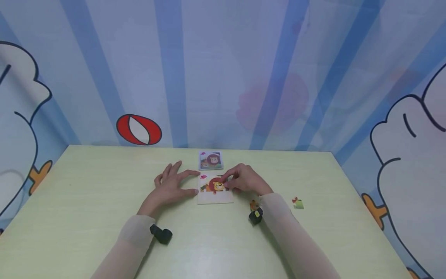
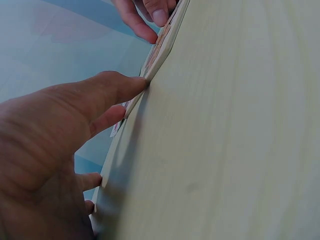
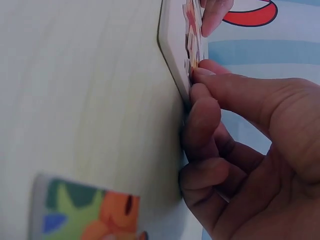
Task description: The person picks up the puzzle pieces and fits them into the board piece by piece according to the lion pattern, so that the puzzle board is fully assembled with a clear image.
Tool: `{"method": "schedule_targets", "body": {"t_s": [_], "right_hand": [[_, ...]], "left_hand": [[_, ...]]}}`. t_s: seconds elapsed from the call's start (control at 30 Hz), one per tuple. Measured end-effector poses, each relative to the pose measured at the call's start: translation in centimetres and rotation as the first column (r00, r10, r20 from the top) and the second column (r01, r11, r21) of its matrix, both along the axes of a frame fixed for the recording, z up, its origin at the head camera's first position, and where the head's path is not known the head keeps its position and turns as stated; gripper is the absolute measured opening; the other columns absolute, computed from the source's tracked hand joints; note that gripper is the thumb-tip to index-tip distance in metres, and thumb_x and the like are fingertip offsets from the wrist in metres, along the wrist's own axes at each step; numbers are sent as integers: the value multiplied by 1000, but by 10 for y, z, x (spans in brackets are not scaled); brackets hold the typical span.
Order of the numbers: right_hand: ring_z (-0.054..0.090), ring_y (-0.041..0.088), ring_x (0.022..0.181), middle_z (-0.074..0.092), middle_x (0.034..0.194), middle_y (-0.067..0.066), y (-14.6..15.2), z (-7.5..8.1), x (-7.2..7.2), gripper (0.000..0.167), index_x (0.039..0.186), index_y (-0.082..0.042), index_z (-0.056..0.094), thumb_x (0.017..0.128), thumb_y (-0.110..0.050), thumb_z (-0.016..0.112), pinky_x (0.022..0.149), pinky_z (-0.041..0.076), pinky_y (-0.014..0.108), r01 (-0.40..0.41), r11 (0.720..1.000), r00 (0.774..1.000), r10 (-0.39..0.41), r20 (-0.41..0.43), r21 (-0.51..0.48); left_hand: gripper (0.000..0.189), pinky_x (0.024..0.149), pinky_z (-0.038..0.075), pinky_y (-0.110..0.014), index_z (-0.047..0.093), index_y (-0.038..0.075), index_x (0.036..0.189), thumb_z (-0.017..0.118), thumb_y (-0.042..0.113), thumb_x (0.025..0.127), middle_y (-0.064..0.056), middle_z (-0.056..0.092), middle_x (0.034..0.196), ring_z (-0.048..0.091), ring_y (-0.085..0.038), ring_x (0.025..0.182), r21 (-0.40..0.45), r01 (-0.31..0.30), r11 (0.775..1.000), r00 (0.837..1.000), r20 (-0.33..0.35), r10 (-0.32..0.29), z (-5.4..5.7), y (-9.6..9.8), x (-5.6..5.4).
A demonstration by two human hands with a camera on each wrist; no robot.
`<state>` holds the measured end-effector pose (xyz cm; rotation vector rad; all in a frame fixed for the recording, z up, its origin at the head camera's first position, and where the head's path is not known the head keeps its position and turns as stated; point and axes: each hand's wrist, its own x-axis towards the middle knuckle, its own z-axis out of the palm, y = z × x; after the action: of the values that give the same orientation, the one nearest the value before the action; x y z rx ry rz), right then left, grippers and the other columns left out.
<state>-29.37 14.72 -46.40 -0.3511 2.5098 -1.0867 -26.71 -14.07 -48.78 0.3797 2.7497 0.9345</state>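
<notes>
Striped backdrop, hanging behind the pale desk, which is carrying all the pieces. Left hand: thumb and forefinger are standing wide apart, their tips touching the left edge of the puzzle board. Right hand: thumb and forefinger are coming close together over the board's right side, the other fingers curling beneath; whether a piece is lying between them cannot be told. The puzzle board is resting flat near the middle of the desk, between the hands, and is showing a lion in its upper part and a bare pale strip along the near side. It is probably light and stiff, sliding readily if unbraced; its side edges are offering the surest hold. Picture card, bearing a similar lion: it is lying just beyond the board's far edge and is likely light and rigid, best taken by its edges. Orange-and-green piece, lying apart from the board, near the right wrist, and green piece, lying farther right: both are appearing thin, light and firm, probably awkward to lift flat, and are best being pinched at opposite edges.
</notes>
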Motion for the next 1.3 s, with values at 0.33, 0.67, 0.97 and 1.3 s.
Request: {"method": "schedule_targets", "body": {"t_s": [0.33,0.67,0.97,1.3], "right_hand": [[48,15,49,59,56,1,-1,0,3,14,105,-21,86,97,-13,78,57,40,27,41,999,999,-41,6,-24],[53,16,56,71,77,3,-5,-3,9,11,105,-25,86,94,-22,85,58,43,28,81,997,996,-80,-48,7],[52,16,60,72,80,2,-6,-5,11,12,104,-23,86,92,-21,86,58,42,27,99,995,992,-98,-75,-2],[59,19,67,70,83,5,6,-7,12,34,121,-18,67,93,-18,85,65,49,30,131,990,990,-133,-38,-58]], "left_hand": [[62,123,4,-83,58,33,152,78,39,94,-22,8,181,-3,-55,165,0,0,1000,1000,9,0,3,1,2],[61,122,4,-82,58,34,152,77,40,94,-22,9,181,-3,-55,165,-2,2,1000,1000,3,-2,2,0,1],[62,122,5,-83,58,34,152,77,41,94,-22,9,181,-3,-55,165,-1,1,1000,1000,3,-1,1,0,1],[62,122,4,-83,58,33,152,77,40,94,-23,9,181,-3,-55,165,5,8,1000,1000,1,-8,1,0,1]]}}
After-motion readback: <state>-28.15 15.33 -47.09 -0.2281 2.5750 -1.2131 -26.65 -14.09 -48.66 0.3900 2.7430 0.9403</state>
